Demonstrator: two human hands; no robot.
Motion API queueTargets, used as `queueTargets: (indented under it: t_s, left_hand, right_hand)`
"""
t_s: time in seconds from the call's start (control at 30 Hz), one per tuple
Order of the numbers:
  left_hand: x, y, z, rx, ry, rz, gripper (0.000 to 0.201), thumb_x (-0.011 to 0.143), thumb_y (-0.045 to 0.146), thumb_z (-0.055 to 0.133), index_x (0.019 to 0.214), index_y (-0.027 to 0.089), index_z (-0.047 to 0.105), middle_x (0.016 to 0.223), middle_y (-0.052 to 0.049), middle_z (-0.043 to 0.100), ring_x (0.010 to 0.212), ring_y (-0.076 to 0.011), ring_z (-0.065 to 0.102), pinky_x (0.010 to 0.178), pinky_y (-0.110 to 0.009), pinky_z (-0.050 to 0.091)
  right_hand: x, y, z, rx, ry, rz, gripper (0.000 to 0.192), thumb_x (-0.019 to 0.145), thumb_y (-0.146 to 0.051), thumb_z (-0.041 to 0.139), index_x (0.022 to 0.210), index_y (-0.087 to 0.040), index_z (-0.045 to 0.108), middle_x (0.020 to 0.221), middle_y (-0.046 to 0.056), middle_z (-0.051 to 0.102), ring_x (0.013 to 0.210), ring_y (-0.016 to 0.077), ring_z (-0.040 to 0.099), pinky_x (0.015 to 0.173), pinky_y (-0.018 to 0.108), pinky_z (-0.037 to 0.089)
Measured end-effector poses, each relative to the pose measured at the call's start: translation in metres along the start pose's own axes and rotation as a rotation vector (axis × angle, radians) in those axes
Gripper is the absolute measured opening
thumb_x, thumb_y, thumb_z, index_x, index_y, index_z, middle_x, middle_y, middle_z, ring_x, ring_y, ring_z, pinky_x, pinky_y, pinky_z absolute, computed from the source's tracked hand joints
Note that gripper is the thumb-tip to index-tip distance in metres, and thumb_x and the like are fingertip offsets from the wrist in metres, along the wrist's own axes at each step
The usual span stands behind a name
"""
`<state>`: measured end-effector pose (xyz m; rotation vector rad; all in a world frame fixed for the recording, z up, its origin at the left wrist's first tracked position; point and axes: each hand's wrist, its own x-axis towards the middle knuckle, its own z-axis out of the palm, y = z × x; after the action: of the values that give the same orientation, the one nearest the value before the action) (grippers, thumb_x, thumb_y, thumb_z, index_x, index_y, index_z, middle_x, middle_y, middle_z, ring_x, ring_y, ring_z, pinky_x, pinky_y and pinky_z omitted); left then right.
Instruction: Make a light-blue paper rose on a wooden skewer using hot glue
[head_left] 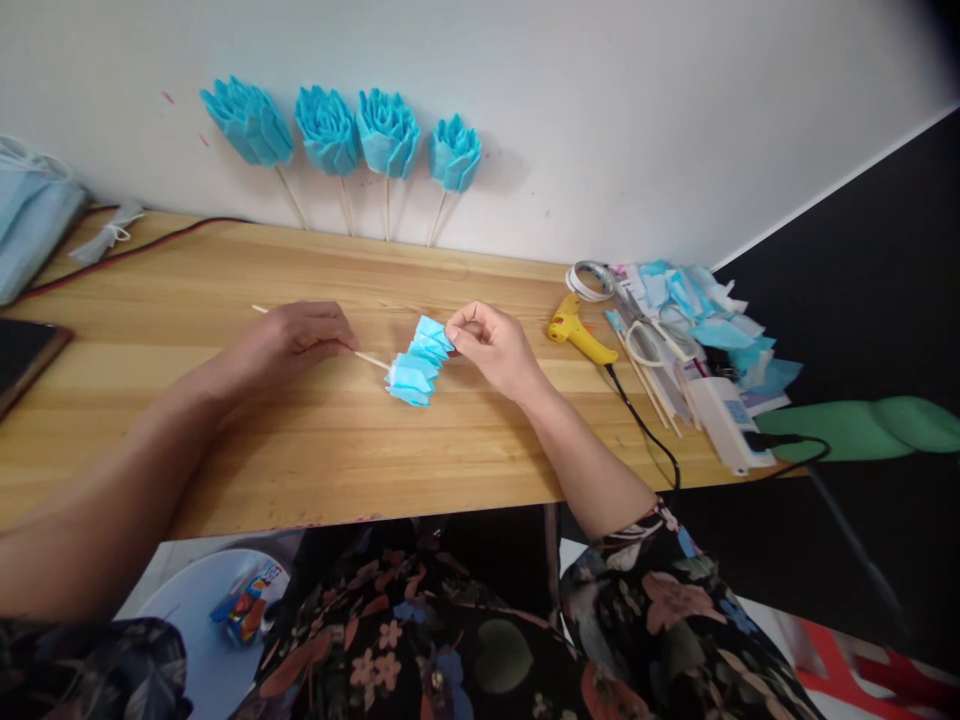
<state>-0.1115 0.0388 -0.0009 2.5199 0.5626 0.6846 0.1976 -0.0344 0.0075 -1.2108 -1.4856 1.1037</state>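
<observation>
At frame centre, the left hand grips a thin wooden stick while the right hand pinches the pleated light-blue paper flower on its tip; holding the stick steady likely keeps folds tight.

1. The blue paper flower is a half-formed bloom of light blue pleated material, its folds stacked in layers like a loose fan. It sits just above the wooden tabletop, near the middle, tilted so that the pleats run up and to the right.
2. The wooden stick is thin, pale and straight. It lies nearly level, slanting slightly down toward the right, and its right end goes into the lower left of the bloom. Its far left tip shows beyond the knuckles; the middle part is hidden.
</observation>
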Motion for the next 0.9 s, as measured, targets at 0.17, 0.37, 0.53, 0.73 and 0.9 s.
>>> queueTargets:
  t_s: [0.17, 0.37, 0.53, 0.73, 0.9]
  left_hand:
    - [0.001, -0.001, 0.001, 0.003, 0.013, -0.016, 0.024, 0.109, 0.024, 0.054, 0.095, 0.018, 0.073, 0.094, -0.006, 0.071, 0.084, -0.0165, 0.065, 0.078, -0.027, 0.047]
    - [0.002, 0.000, -0.001, 0.006, -0.010, -0.066, 0.026, 0.107, 0.027, 0.053, 0.091, 0.021, 0.072, 0.093, -0.007, 0.073, 0.084, -0.0191, 0.068, 0.079, -0.028, 0.049]
    - [0.003, 0.002, -0.002, 0.001, -0.023, -0.079, 0.029, 0.108, 0.033, 0.052, 0.089, 0.020, 0.071, 0.092, -0.008, 0.073, 0.084, -0.0198, 0.068, 0.078, -0.029, 0.050]
    - [0.004, 0.004, -0.003, -0.007, -0.045, -0.095, 0.030, 0.108, 0.035, 0.051, 0.089, 0.021, 0.069, 0.093, -0.008, 0.073, 0.085, -0.0204, 0.069, 0.080, -0.029, 0.051]
    - [0.004, 0.002, -0.002, -0.031, -0.019, -0.115, 0.032, 0.107, 0.040, 0.052, 0.088, 0.022, 0.071, 0.091, -0.008, 0.074, 0.083, -0.0204, 0.068, 0.079, -0.030, 0.050]
  right_hand:
    - [-0.003, -0.007, 0.001, -0.082, -0.018, -0.038, 0.023, 0.086, -0.043, 0.069, 0.083, -0.023, 0.058, 0.069, -0.005, 0.060, 0.065, 0.0118, 0.054, 0.068, 0.030, 0.045]
    - [-0.005, -0.011, 0.003, -0.108, -0.061, -0.053, 0.022, 0.086, -0.042, 0.066, 0.083, -0.023, 0.056, 0.065, -0.007, 0.052, 0.061, 0.0107, 0.047, 0.065, 0.029, 0.041]
    - [-0.004, -0.010, 0.004, -0.105, -0.079, -0.049, 0.025, 0.087, -0.045, 0.067, 0.083, -0.023, 0.056, 0.062, -0.008, 0.048, 0.061, 0.0108, 0.045, 0.066, 0.030, 0.040]
    - [-0.006, -0.011, 0.005, -0.109, -0.107, -0.034, 0.025, 0.088, -0.045, 0.067, 0.083, -0.024, 0.056, 0.065, -0.006, 0.053, 0.065, 0.0118, 0.049, 0.067, 0.030, 0.041]
    - [-0.008, -0.015, 0.006, -0.127, -0.112, -0.017, 0.023, 0.088, -0.044, 0.068, 0.084, -0.024, 0.057, 0.066, -0.005, 0.056, 0.066, 0.0127, 0.051, 0.068, 0.031, 0.043]
